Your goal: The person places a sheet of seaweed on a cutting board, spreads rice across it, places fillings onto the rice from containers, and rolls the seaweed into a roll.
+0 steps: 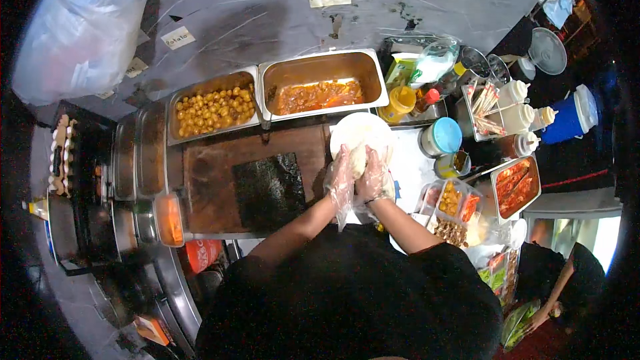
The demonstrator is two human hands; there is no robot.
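My left hand (341,177) and my right hand (373,177), both in clear plastic gloves, are wrapped round a pale lump (359,160), which looks like rice, over a round white dish (360,127). The dish's contents are hard to make out. Left of my hands a dark seaweed sheet (267,192) lies flat on a brown wooden board (207,190). A white surface (408,170) is under and right of the dish.
Metal pans of small potatoes (213,110) and saucy food (320,97) line the back. Jars (440,137), squeeze bottles (517,117) and food containers (453,203) crowd the right. More containers (170,220) stand left. Another person (553,273) reaches toward greens at lower right.
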